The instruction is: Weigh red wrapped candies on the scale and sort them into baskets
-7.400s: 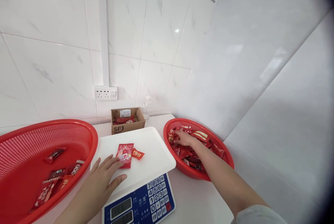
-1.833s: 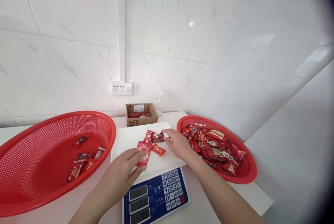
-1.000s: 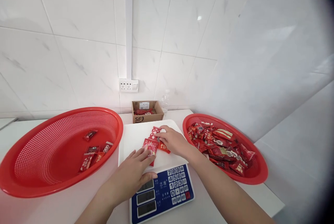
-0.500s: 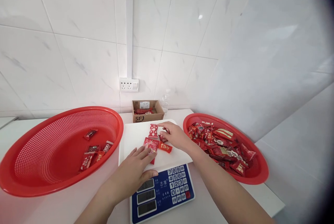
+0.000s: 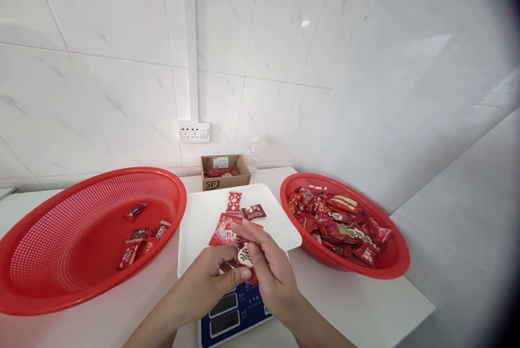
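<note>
Over the front of the white scale pan (image 5: pixel 280 227), my left hand (image 5: pixel 205 283) and my right hand (image 5: pixel 277 275) come together around a dark red wrapped snack packet (image 5: pixel 245 255) with dark lettering on a pale patch. The fingers of my left hand pinch its left side; my right thumb presses on its face. Beyond my hands, a red packet with white dots (image 5: pixel 234 203), a small dark red packet (image 5: pixel 254 211) and a flat red printed packet (image 5: pixel 221 230) lie on the pan. The blue scale panel (image 5: pixel 226 327) is partly hidden beneath my hands.
A large red basket (image 5: pixel 52 229) at left holds several packets. Another red basket (image 5: pixel 400 253) at right is heaped with red packets. Behind the scale stand a cardboard box (image 5: pixel 233 181) with packets inside and a clear plastic bottle (image 5: pixel 253 156), near the tiled wall.
My right hand has drawn back from the pan's far side toward me. My left hand has lifted off the flat packet. Both now hold one dark red packet above the pan's front.
</note>
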A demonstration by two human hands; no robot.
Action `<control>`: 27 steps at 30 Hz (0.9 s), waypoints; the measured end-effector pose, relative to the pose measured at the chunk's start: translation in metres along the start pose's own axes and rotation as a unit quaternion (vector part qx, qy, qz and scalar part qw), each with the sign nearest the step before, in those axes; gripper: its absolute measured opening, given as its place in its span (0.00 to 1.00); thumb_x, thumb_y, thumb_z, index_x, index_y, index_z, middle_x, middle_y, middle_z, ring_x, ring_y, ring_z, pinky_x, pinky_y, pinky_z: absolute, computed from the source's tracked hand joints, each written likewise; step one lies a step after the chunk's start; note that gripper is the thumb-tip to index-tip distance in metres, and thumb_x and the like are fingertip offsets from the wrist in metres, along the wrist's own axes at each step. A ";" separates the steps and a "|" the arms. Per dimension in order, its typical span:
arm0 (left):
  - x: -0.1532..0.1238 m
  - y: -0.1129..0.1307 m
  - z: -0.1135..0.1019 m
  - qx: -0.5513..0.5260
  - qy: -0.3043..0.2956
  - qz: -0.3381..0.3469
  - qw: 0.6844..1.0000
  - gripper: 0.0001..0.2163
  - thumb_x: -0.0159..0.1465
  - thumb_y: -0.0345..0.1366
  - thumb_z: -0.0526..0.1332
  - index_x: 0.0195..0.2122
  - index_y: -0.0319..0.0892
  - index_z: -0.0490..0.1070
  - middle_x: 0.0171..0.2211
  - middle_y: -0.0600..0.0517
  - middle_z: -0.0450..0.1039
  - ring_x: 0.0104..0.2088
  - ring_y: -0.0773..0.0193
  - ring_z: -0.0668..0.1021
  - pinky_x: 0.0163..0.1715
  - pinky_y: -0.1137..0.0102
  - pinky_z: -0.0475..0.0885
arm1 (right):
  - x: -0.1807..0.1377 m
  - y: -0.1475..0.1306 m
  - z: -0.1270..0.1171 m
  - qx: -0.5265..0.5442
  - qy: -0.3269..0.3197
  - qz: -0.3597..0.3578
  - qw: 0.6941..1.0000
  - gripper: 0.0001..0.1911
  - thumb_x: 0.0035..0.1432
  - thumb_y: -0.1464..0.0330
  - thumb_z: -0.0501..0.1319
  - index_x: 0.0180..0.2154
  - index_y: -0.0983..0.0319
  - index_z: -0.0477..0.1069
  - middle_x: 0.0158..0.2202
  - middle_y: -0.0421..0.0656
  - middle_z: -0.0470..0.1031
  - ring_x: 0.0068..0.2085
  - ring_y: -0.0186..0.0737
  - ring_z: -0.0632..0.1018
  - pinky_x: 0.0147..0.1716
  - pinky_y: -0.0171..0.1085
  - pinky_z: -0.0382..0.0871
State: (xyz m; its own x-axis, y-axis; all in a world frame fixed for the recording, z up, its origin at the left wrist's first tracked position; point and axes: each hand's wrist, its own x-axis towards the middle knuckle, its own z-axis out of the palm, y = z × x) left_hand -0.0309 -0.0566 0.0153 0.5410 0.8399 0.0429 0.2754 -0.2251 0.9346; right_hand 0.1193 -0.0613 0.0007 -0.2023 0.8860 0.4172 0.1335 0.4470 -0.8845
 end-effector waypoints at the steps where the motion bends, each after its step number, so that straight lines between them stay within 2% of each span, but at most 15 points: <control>1: 0.001 0.000 0.002 -0.018 0.006 -0.003 1.000 0.16 0.61 0.49 0.54 0.28 0.41 0.69 0.26 0.54 0.70 0.29 0.64 0.71 0.28 0.72 0.67 | -0.003 0.000 0.000 -0.002 -0.002 -0.003 1.000 0.17 0.64 0.64 0.48 0.53 0.49 0.64 0.52 0.40 0.72 0.54 0.38 0.70 0.54 0.44 0.64; 6: 0.002 0.001 0.003 0.012 0.069 -0.013 0.997 0.15 0.62 0.48 0.52 0.26 0.42 0.64 0.24 0.56 0.65 0.27 0.67 0.67 0.27 0.73 0.64 | -0.005 0.006 -0.017 0.020 0.029 0.017 0.999 0.18 0.62 0.63 0.51 0.53 0.52 0.65 0.52 0.41 0.71 0.54 0.41 0.70 0.55 0.46 0.64; 9: 0.006 0.009 -0.007 0.056 0.093 -0.012 0.994 0.14 0.63 0.48 0.50 0.30 0.43 0.65 0.27 0.55 0.68 0.31 0.65 0.70 0.32 0.72 0.66 | -0.011 0.014 -0.032 0.049 0.050 0.059 0.996 0.19 0.61 0.61 0.52 0.53 0.53 0.64 0.49 0.44 0.74 0.50 0.41 0.74 0.51 0.46 0.68; 11: 0.014 0.014 -0.018 0.113 0.128 -0.033 0.985 0.15 0.63 0.48 0.48 0.30 0.44 0.65 0.28 0.55 0.70 0.31 0.63 0.72 0.32 0.71 0.66 | -0.018 0.022 -0.042 0.047 0.066 0.082 0.993 0.19 0.61 0.60 0.52 0.53 0.54 0.65 0.46 0.45 0.75 0.48 0.42 0.75 0.48 0.46 0.70; 14: 0.035 0.016 -0.036 0.238 0.157 -0.075 0.955 0.16 0.64 0.47 0.44 0.30 0.44 0.64 0.29 0.53 0.71 0.32 0.61 0.74 0.31 0.70 0.66 | -0.028 0.034 -0.057 -0.020 0.089 0.101 0.991 0.16 0.59 0.59 0.54 0.48 0.55 0.68 0.47 0.46 0.75 0.49 0.44 0.74 0.49 0.47 0.68; 16: 0.050 0.013 -0.046 0.297 0.133 -0.087 0.942 0.15 0.64 0.45 0.43 0.31 0.44 0.64 0.34 0.51 0.72 0.36 0.59 0.74 0.35 0.68 0.67 | -0.033 0.040 -0.065 -0.084 0.090 0.104 0.987 0.15 0.59 0.59 0.54 0.45 0.55 0.71 0.47 0.45 0.74 0.49 0.46 0.74 0.50 0.48 0.67; 19: 0.071 0.005 -0.053 0.328 0.094 -0.110 0.934 0.14 0.63 0.43 0.47 0.30 0.44 0.67 0.35 0.49 0.73 0.37 0.57 0.74 0.36 0.67 0.66 | -0.033 0.045 -0.071 -0.161 0.063 0.075 0.982 0.14 0.59 0.61 0.53 0.45 0.54 0.71 0.47 0.45 0.74 0.50 0.47 0.73 0.50 0.49 0.67; 23: 0.091 -0.006 -0.055 0.352 0.038 -0.130 0.926 0.13 0.62 0.41 0.49 0.28 0.43 0.69 0.33 0.50 0.73 0.37 0.58 0.74 0.35 0.68 0.66 | -0.020 0.042 -0.071 -0.242 -0.013 0.008 0.970 0.15 0.60 0.66 0.51 0.46 0.55 0.71 0.48 0.44 0.74 0.54 0.47 0.69 0.53 0.51 0.63; 27: 0.104 -0.015 -0.057 0.362 -0.020 -0.141 0.921 0.13 0.64 0.42 0.52 0.29 0.40 0.70 0.31 0.52 0.73 0.33 0.63 0.75 0.35 0.67 0.68 | 0.007 0.039 -0.067 -0.319 -0.098 0.002 0.943 0.19 0.60 0.67 0.50 0.52 0.57 0.67 0.55 0.44 0.67 0.60 0.47 0.61 0.57 0.51 0.57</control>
State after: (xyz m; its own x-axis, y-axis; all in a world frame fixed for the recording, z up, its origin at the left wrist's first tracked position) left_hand -0.0242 0.0621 0.0260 0.3906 0.9003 -0.1919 0.8601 -0.2827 0.4246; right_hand 0.1877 -0.0294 -0.0169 -0.3676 0.8757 0.3132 0.6783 0.4829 -0.5539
